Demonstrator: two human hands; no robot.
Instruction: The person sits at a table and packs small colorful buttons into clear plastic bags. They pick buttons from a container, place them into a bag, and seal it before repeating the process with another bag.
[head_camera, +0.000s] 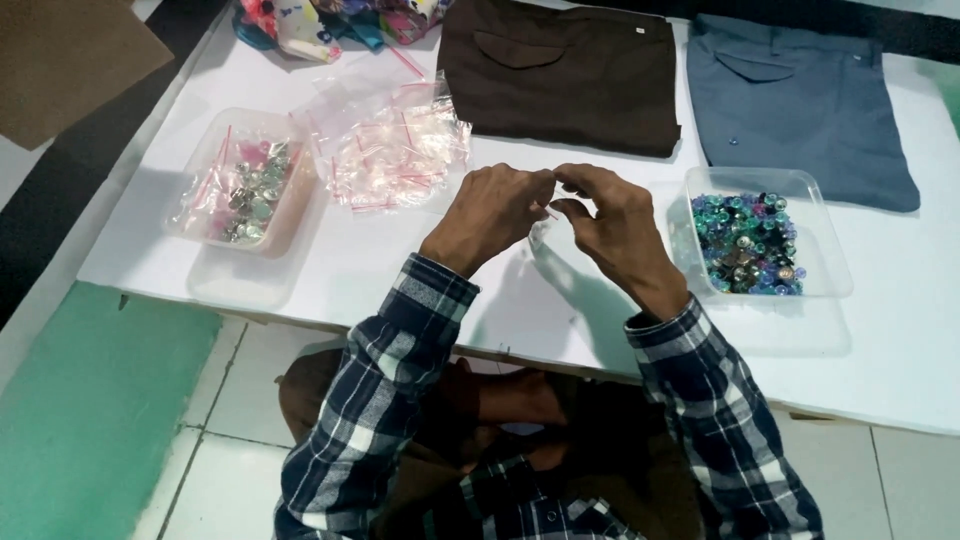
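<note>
My left hand (492, 215) and my right hand (612, 225) meet above the white board (400, 260). Together their fingertips pinch the top edge of a small clear zip bag (541, 237) with a red seal strip, which hangs between them. Whatever is inside the bag is too small to tell. A clear plastic tray (822, 262) holding several green, blue and dark buttons sits just right of my right hand. To the left of my left hand lies a loose heap of empty clear zip bags (395, 150).
A second clear tray (265, 245) at the left holds filled small bags of buttons. Folded brown trousers (560, 75) and blue-grey trousers (800, 100) lie at the back. Colourful cloth (300, 25) sits at the top left. Tiled floor and a green mat (90, 410) lie below.
</note>
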